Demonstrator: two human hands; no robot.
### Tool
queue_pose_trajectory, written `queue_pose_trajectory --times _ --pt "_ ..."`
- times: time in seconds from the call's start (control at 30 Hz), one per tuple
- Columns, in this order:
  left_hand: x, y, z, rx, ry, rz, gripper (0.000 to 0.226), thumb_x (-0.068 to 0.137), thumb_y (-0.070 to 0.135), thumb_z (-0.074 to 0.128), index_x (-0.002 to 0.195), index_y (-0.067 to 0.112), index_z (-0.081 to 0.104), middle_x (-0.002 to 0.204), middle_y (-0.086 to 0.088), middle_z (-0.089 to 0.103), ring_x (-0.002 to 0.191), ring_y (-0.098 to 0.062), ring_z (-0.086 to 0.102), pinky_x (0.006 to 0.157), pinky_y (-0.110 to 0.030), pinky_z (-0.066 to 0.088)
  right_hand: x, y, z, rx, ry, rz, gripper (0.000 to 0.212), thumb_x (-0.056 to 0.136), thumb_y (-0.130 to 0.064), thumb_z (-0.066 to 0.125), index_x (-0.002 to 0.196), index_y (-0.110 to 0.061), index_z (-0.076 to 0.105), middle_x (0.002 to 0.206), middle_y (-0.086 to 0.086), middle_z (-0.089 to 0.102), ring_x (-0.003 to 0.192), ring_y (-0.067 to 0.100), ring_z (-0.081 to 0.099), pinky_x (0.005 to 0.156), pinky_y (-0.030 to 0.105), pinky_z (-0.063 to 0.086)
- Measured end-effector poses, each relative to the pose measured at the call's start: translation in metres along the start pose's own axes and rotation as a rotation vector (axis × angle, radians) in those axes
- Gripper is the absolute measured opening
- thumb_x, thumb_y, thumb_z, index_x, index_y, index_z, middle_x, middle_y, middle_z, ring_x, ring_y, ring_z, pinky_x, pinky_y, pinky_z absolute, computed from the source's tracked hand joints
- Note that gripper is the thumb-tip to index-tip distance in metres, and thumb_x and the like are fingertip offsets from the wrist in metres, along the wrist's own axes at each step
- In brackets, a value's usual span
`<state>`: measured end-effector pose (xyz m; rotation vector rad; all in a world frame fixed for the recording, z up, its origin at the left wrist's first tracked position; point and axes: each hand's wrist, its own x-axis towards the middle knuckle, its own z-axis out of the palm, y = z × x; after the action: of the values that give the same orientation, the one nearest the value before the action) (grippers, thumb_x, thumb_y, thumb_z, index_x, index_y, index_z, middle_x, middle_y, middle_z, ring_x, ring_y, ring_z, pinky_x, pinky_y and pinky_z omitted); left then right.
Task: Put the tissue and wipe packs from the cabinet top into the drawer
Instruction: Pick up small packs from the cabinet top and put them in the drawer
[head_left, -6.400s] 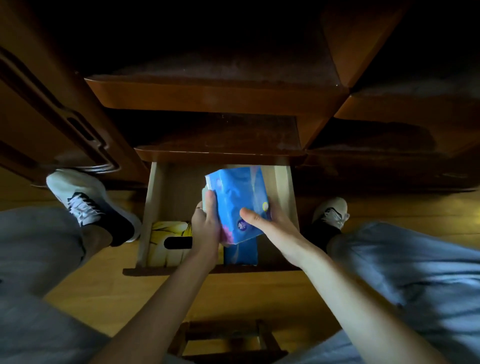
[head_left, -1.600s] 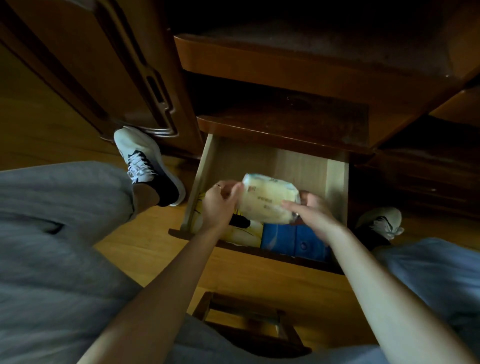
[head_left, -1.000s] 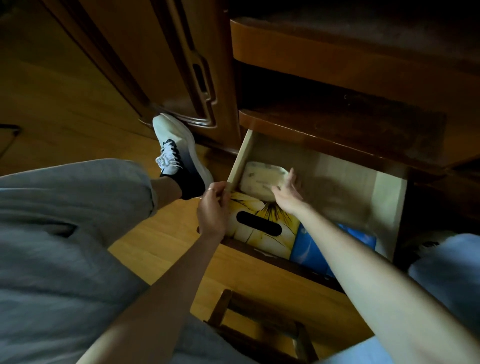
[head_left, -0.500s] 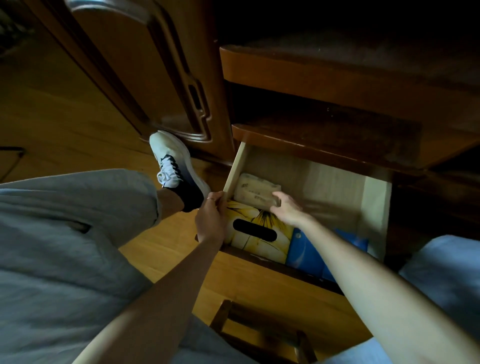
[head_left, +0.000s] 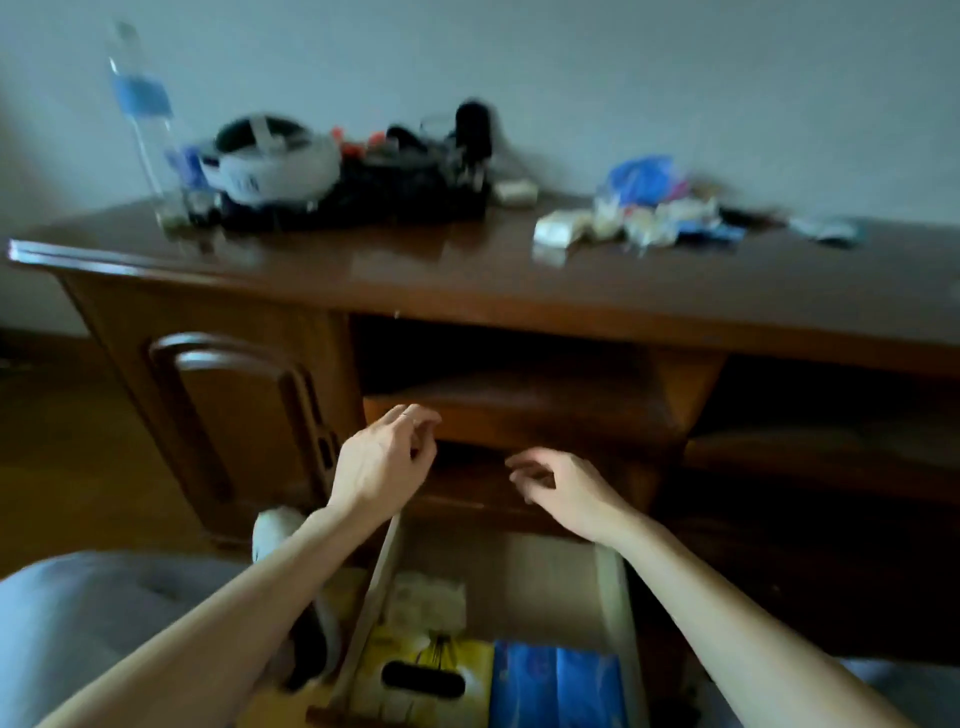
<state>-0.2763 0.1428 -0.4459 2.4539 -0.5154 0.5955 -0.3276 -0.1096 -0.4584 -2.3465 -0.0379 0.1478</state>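
Note:
The open drawer (head_left: 615, 597) lies below my arms. It holds a pale cream pack (head_left: 428, 603) at its back left, a yellow tissue box (head_left: 415, 665) in front of that and a blue pack (head_left: 556, 686) to the right. My left hand (head_left: 382, 462) and my right hand (head_left: 563, 488) hover empty above the drawer, fingers loosely curled and apart, level with the shelf. On the cabinet top (head_left: 415, 270), to the right, lies a blurred heap of small packs (head_left: 634, 218), white, blue and cream.
A clear bottle (head_left: 148, 135), a white headset (head_left: 270, 161) and dark tangled gear (head_left: 405, 176) crowd the cabinet top's left side. A cabinet door (head_left: 234, 415) stands left of the drawer. My knee (head_left: 93, 613) and shoe (head_left: 278, 525) are at lower left.
My right hand has let go of the cream pack, which now lies in the drawer. Both hands have risen out of the drawer, and the view has swung up to the cabinet top.

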Motion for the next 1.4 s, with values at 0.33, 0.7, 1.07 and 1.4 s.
queue_pose_trajectory --times 0.33,0.7,1.07,1.4 --pt "0.182 0.08 -0.081 0.031 0.126 0.219 0.02 0.091 0.032 0.059 0.109 0.034 0.068 0.106 0.013 0.068 0.091 -0.013 0.067 0.069 -0.03 0.054 0.029 -0.092 -0.18 -0.264 0.476 -0.202 0.015 0.095 -0.039 0.061 0.105 -0.045 0.071 0.095 -0.029 0.07 0.098 -0.005 0.063 0.082 0.023 0.048" --pt "0.324 0.107 0.057 0.042 -0.314 0.255 0.08 0.082 0.075 0.053 0.152 0.044 0.031 0.155 0.002 0.034 0.141 -0.023 0.035 0.111 -0.043 0.035 0.209 -0.052 -0.28 -0.453 0.604 0.03 0.035 0.106 -0.043 0.042 0.132 -0.035 0.064 0.145 -0.002 0.051 0.135 0.025 0.045 0.106 0.042 0.042" --pt "0.389 0.094 0.112 0.091 -0.325 0.328 0.045 0.094 0.052 0.044 0.136 0.038 0.053 0.137 0.005 0.056 0.125 -0.022 0.051 0.094 -0.039 0.044 0.336 -0.023 -0.278 -0.589 0.517 0.333 0.049 0.103 -0.038 0.024 0.125 -0.017 0.062 0.137 0.01 0.059 0.126 0.031 0.05 0.103 0.05 0.033" --pt "0.354 0.1 0.078 0.147 -0.281 0.276 0.03 0.089 0.047 0.044 0.108 0.031 0.061 0.132 0.011 0.061 0.13 -0.017 0.049 0.084 -0.036 0.046 0.267 -0.052 -0.273 -0.271 0.658 0.047 0.046 0.108 -0.029 0.039 0.152 -0.018 0.049 0.16 0.003 0.043 0.146 0.025 0.039 0.118 0.044 0.033"
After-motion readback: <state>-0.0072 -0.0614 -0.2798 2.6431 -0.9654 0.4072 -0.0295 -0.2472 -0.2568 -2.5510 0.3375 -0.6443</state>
